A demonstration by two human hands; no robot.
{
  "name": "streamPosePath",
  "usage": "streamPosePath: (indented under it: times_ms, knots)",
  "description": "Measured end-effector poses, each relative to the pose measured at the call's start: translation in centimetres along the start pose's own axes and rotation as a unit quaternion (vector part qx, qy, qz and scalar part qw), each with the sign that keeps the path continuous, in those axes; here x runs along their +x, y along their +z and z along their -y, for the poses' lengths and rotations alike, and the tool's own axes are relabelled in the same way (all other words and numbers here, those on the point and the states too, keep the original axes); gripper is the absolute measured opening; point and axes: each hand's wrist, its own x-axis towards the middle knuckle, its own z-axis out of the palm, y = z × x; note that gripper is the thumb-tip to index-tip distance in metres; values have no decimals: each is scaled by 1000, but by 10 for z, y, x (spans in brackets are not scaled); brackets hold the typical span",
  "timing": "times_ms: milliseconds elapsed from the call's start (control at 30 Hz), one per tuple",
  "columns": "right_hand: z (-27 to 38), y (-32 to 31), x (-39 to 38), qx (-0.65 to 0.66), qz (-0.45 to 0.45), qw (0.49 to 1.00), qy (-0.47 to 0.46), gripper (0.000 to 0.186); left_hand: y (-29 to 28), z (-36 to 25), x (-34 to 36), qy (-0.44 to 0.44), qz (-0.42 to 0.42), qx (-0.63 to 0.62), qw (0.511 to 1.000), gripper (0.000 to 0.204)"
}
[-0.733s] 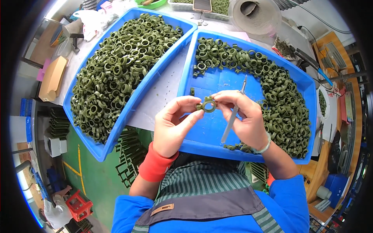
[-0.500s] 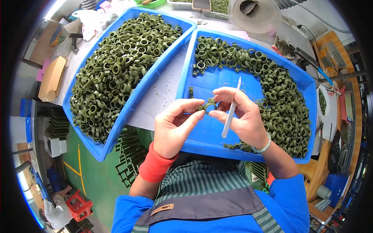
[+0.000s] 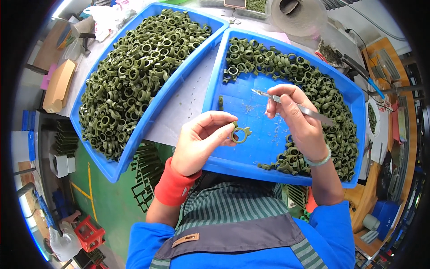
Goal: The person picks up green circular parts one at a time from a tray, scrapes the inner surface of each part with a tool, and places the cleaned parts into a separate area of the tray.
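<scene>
Between the thumb and fingers of my left hand point(image 3: 200, 142) is one olive-green ring point(image 3: 241, 135) with small tabs on its rim. My right hand point(image 3: 299, 120) grips a slim metal craft knife point(image 3: 309, 112), its blade tip pointing left, apart from the ring. Both hands are over the right blue tray point(image 3: 233, 159), where many similar rings point(image 3: 331, 103) lie heaped along the far and right sides. Small green scraps are scattered on the tray's bottom. A single ring piece point(image 3: 221, 103) lies by its left wall.
At the left, another blue tray point(image 3: 117, 172) is heaped with green rings point(image 3: 134, 80). A cardboard box point(image 3: 59, 86) stands beside it. Behind the right tray are a large round grey duct point(image 3: 298, 15) and a phone point(image 3: 235, 3). A red stool point(image 3: 89, 234) is on the green floor.
My right hand has moved away to the right from the ring and turned the knife, so its blade now points left. The left hand keeps the ring, its opening now facing up.
</scene>
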Motion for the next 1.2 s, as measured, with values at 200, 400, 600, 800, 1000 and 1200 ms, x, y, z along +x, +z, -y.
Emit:
streamPosePath:
  times_ms: [200,400,600,800,1000,1200]
  knots:
    - [1,-2,-3,-18,69,997,1,23,-6,0,3,-17,28,31,999,21]
    - [-1,2,-7,-7,91,996,12,21,-3,-4,3,-32,40,58,997,19]
    - [-6,6,-6,-42,131,990,-42,15,3,-10,1,-49,46,84,994,17]
    - [-7,9,-9,-69,115,989,-65,10,4,-7,-2,8,9,81,997,17]
    - [1,14,-7,-179,92,971,-131,7,6,-3,-1,94,-59,68,992,17]
    - [4,31,-11,-319,59,901,-289,22,11,3,2,148,-123,58,980,19]
